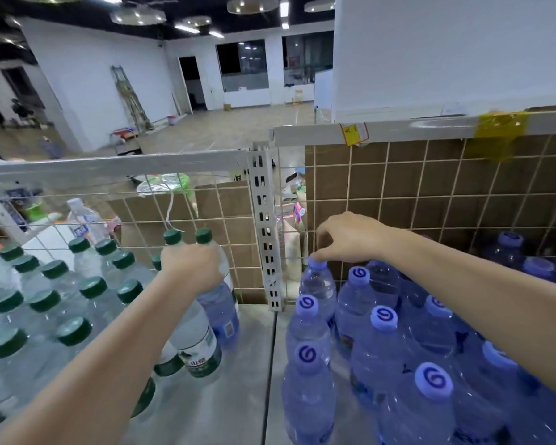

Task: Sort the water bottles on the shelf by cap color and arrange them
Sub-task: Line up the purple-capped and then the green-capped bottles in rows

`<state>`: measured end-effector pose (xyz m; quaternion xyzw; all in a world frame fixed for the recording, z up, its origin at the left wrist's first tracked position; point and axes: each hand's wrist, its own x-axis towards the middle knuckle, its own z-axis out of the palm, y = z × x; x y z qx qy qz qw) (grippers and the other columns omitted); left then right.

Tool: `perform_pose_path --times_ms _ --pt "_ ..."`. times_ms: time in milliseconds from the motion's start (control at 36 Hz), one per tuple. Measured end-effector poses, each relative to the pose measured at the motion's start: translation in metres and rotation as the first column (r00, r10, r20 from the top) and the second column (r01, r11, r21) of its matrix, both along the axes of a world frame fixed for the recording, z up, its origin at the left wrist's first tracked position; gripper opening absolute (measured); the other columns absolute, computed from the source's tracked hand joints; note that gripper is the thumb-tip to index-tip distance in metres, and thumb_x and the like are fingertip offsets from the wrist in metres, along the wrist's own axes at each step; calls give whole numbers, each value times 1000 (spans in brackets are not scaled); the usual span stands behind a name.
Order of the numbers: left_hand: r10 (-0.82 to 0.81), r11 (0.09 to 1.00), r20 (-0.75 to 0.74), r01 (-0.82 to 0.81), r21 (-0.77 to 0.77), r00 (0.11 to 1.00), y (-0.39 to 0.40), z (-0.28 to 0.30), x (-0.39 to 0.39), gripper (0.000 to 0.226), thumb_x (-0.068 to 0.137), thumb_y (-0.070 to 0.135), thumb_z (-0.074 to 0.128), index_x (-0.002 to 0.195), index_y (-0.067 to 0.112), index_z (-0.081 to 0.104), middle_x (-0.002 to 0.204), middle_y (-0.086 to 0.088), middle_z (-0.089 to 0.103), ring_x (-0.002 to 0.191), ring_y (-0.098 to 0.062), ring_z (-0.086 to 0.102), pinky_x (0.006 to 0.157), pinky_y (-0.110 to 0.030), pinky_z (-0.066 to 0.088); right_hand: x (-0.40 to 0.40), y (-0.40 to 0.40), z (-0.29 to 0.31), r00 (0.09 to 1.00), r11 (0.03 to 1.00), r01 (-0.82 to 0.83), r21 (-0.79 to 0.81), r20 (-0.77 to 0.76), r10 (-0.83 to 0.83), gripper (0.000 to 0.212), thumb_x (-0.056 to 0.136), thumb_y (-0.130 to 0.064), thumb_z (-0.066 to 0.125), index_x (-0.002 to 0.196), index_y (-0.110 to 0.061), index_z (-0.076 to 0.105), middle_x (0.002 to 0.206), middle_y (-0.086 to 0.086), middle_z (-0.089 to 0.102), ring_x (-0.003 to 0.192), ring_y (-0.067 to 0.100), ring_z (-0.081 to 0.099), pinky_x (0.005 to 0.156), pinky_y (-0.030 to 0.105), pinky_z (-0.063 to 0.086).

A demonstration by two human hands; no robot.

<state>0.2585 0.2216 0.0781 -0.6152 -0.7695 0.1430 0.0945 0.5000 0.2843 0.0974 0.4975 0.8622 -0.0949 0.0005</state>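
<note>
**A:** From the head view, any writing you can read?

**B:** Little. The green-capped bottle (196, 335) at lower centre has a green and white label with printed characters, too blurred to read. The blue caps (383, 317) carry a dark swirl logo. A yellow tag (353, 133) on the shelf rail (430, 128) at upper right has red marks I cannot make out.

**A:** How do the bottles look, and where are they?

**B:** Clear bottles with dark green caps (54, 268) fill the shelf (238, 380) at lower left, standing upright in rows. Blue-tinted bottles with pale blue caps crowd the lower right. One blue-tinted bottle (222, 313) stands on the left half, just beside the green-capped one.

**A:** And the hands?

**B:** The left hand (190, 268) has its grip wrapped round the necks of two green-capped bottles at frame centre. The right hand (347, 236) pinches the cap of a blue bottle (318, 284), fingertips closed on it.

**A:** What surrounds them?

**B:** A wire grid (206, 226) backs the shelf, a slotted metal upright (265, 226) divides the halves, and brown cardboard (430, 187) stands behind the grid. Beyond lies an open room with a folded ladder (130, 94) at upper left.
</note>
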Motion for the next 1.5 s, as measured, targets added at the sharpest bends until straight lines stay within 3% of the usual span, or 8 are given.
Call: perform_pose_path --times_ms 222,361,444,611,778,861,1028,1500 --pt "21 995 125 -8 -102 992 6 -9 -9 20 92 18 42 110 15 50 91 0 52 84 -22 52 69 -31 41 11 -7 -7 977 998 68 15 204 -70 47 78 -55 67 103 -15 65 88 2 68 82 20 63 56 29 42" --pt "-68 997 198 74 -19 978 6 -17 -6 32 91 18 44 121 8 46 103 -7 58 84 -23 55 68 -32 47 14 0 -17 991 996 83 -17 109 -81 54 81 -53 66 122 -20 53 109 2 62 93 22 59 75 36 51" --pt "-96 995 235 96 9 967 4 -21 0 13 93 19 43 103 11 46 104 -8 60 84 -23 54 67 -32 44 7 7 -27 999 997 32 -64 9 -32 47 83 -49 64 120 -22 54 107 1 62 92 22 60 81 39 51" --pt "-164 986 281 160 38 946 2 -13 15 18 97 29 43 88 14 41 100 -8 58 87 -26 53 68 -32 40 -5 14 -45 996 991 1 -134 -89 -13 30 84 -39 69 97 -16 55 88 0 55 79 21 53 68 34 43" --pt "-250 968 447 229 103 859 8 -8 37 29 95 24 46 69 16 36 73 -1 46 60 -14 42 51 -27 30 0 19 -45 998 999 4 -43 -62 -7 30 84 -36 67 89 -9 56 84 6 56 72 21 49 61 32 37" --pt "-294 954 464 282 97 835 13 -10 47 30 95 29 48 70 19 35 73 2 46 62 -13 43 51 -27 32 3 24 -46 996 1000 17 -11 -91 -18 29 85 -37 66 83 -11 53 79 5 54 70 21 48 57 32 34" --pt "-331 936 509 344 71 795 23 -19 62 20 90 34 55 90 16 46 92 -4 57 85 -28 56 75 -39 50 -4 40 -44 985 997 71 8 -155 -69 36 83 -45 67 85 -12 53 80 2 53 75 24 55 62 35 41" --pt "-338 933 584 345 104 738 34 -28 76 18 84 29 61 86 16 49 84 -2 56 76 -23 54 63 -30 43 -16 55 -39 982 998 66 19 -176 -62 33 79 -35 69 67 -13 48 67 3 51 60 19 47 53 31 35"
